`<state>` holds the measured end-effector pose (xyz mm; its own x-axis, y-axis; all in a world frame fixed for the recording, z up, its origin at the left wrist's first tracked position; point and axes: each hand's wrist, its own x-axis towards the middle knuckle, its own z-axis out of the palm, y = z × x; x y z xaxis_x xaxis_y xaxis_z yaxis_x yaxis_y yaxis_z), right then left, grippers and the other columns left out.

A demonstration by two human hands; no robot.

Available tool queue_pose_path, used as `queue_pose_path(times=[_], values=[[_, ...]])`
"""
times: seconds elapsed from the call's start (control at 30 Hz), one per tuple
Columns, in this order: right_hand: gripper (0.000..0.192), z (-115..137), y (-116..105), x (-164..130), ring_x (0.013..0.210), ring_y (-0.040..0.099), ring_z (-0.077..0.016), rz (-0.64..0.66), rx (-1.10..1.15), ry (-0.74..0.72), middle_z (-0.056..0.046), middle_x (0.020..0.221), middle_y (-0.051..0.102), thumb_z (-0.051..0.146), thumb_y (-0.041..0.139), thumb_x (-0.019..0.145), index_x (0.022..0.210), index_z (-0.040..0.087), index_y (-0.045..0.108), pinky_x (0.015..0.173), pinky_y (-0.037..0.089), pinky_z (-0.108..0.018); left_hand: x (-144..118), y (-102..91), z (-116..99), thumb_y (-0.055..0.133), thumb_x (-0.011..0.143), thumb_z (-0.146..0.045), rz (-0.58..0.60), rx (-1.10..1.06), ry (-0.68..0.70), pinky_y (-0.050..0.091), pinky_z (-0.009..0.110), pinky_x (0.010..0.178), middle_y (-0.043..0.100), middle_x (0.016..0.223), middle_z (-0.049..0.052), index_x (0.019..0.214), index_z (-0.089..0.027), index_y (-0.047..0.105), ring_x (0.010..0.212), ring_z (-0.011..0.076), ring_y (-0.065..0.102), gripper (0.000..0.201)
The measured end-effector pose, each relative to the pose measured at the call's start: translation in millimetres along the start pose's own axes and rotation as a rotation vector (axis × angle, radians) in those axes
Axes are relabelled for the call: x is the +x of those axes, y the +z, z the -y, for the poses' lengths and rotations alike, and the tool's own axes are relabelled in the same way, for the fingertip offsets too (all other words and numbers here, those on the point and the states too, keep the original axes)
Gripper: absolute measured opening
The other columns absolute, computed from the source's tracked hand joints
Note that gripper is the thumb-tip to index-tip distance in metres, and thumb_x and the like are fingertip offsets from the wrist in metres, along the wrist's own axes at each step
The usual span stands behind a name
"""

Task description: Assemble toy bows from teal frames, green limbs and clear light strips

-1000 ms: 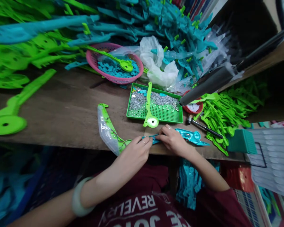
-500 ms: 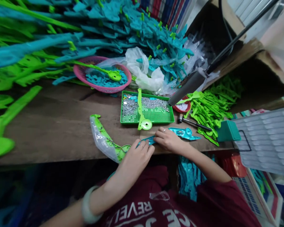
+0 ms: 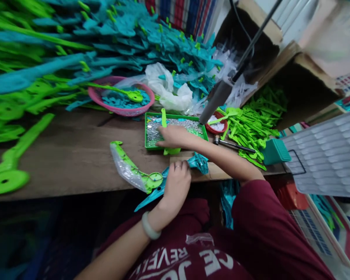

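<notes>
Here the teal part [image 3: 198, 161] lies at the table's [image 3: 75, 155] near edge, just below the green tray [image 3: 205, 137], gripped by the left hand [image 3: 177, 182]. The right hand [image 3: 171, 137] rests in the tray, fingers loosely curled over small metal bits [image 3: 189, 125]; whether it pinches any is unclear. A hammer [image 3: 231, 144] lies right of the tray.

Two hands are counted: left hand [image 3: 177, 182], right hand [image 3: 173, 137]. One green tray [image 3: 205, 137], one pink basket [image 3: 121, 111], one red dish [image 3: 218, 126], one hammer [image 3: 233, 145], one bagged green part [image 3: 131, 169] are seen. Loose teal and green parts are piled beyond counting, probably hundreds.
</notes>
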<state>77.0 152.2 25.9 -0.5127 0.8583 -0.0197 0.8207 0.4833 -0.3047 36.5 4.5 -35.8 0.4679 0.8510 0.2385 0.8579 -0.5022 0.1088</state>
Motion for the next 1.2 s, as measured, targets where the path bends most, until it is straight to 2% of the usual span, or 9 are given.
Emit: queue_pose_path(times=[0.07, 0.2, 0.27, 0.33, 0.47, 0.6, 0.67, 0.93, 1.2], values=[[0.02, -2.5, -1.4, 1.0, 0.084, 0.073, -0.0262, 0.059, -0.044, 0.032, -0.009, 0.085, 0.076, 0.01, 0.076, 0.077, 0.095, 0.009, 0.066, 0.077, 0.057, -0.035, 2.2, -2.6, -5.9, 0.046, 0.087, 0.002, -0.011, -0.024, -0.031, 0.05, 0.044, 0.077, 0.069, 0.098, 0.022, 0.102, 0.0, 0.073, 0.094, 0.0327, 0.061, 0.031], [0.033, 2.4, -29.9, -23.7, 0.109, 0.069, -0.0242, -0.016, -0.007, 0.009, -0.015, 0.117, 0.072, 0.0, 0.05, 0.088, 0.117, 0.011, 0.062, 0.1, 0.052, -0.04, -8.8, -20.5, -4.3, 0.049, 0.088, 0.001, -0.034, -0.073, -0.104, 0.052, 0.045, 0.087, 0.07, 0.104, 0.021, 0.109, -0.001, 0.071, 0.099, 0.0307, 0.063, 0.031], [0.034, 12.7, -45.5, -52.4, 0.104, 0.068, -0.0204, -0.12, 0.23, -0.087, -0.01, 0.114, 0.071, 0.004, 0.049, 0.092, 0.122, 0.015, 0.059, 0.098, 0.052, -0.039, -30.6, -35.4, 11.2, 0.049, 0.093, -0.006, -0.071, -0.175, -0.131, 0.052, 0.044, 0.092, 0.069, 0.111, 0.019, 0.117, -0.007, 0.069, 0.105, 0.0288, 0.063, 0.031], [0.031, 28.4, -50.4, -87.6, 0.091, 0.066, -0.0159, -0.019, 0.558, -0.213, -0.005, 0.104, 0.068, 0.015, 0.052, 0.096, 0.127, 0.02, 0.052, 0.086, 0.055, -0.033, -61.5, -50.6, 36.1, 0.046, 0.1, -0.017, -0.159, -0.567, -0.184, 0.054, 0.04, 0.091, 0.068, 0.117, 0.015, 0.123, -0.015, 0.065, 0.105, 0.025, 0.064, 0.031], [0.026, 72.2, -15.9, -137.9, 0.086, 0.067, -0.013, 0.433, 1.203, -0.297, -0.004, 0.098, 0.067, 0.03, 0.056, 0.099, 0.118, 0.023, 0.041, 0.071, 0.055, -0.026, -114.9, -69.7, 90.6, 0.063, 0.094, -0.047, -0.032, -1.647, -0.307, 0.055, 0.028, 0.067, 0.067, 0.111, 0.008, 0.135, -0.027, 0.057, 0.078, 0.0168, 0.064, 0.046], [0.032, 98.1, 30.2, -138.3, 0.086, 0.064, -0.0153, 0.193, 1.01, -0.18, -0.006, 0.1, 0.066, 0.043, 0.064, 0.095, 0.112, 0.02, 0.049, 0.08, 0.056, -0.033, -118.0, -81.9, 124.9, 0.074, 0.087, -0.038, -0.147, -1.827, -0.718, 0.047, 0.018, 0.055, 0.061, 0.088, 0.001, 0.09, -0.022, 0.07, 0.063, 0.0085, 0.052, 0.017], [0.042, 96.3, 37.0, -131.9, 0.101, 0.065, -0.0189, 0.094, 0.942, -0.264, -0.01, 0.11, 0.067, 0.051, 0.065, 0.093, 0.118, 0.019, 0.055, 0.092, 0.055, -0.038, -101.9, -88.4, 139.0, 0.076, 0.082, -0.035, -0.245, -1.916, -0.781, 0.043, 0.016, 0.05, 0.054, 0.076, -0.002, 0.077, -0.02, 0.065, 0.057, 0.0074, 0.045, 0.019], [0.054, 69.1, 27.1, -126.6, 0.122, 0.062, -0.0209, -0.128, 0.63, -0.323, -0.009, 0.133, 0.063, 0.029, 0.067, 0.094, 0.145, 0.03, 0.048, 0.102, 0.053, -0.039, -20.9, -64.4, 167.3, 0.07, 0.076, -0.026, -0.136, -2.256, -0.4, 0.04, 0.018, 0.049, 0.05, 0.074, -0.003, 0.075, -0.018, 0.055, 0.057, 0.0072, 0.044, 0.017], [0.046, 55.8, 45.8, -114.3, 0.102, 0.068, -0.0264, -0.16, 0.715, -0.341, -0.01, 0.112, 0.07, 0.045, 0.061, 0.093, 0.135, 0.029, 0.055, 0.089, 0.057, -0.046, -14.7, -55.0, 137.8, 0.066, 0.09, -0.039, -0.249, -2.378, -0.138, 0.037, 0.019, 0.049, 0.05, 0.074, -0.004, 0.081, -0.019, 0.053, 0.055, 0.0061, 0.043, 0.025]])
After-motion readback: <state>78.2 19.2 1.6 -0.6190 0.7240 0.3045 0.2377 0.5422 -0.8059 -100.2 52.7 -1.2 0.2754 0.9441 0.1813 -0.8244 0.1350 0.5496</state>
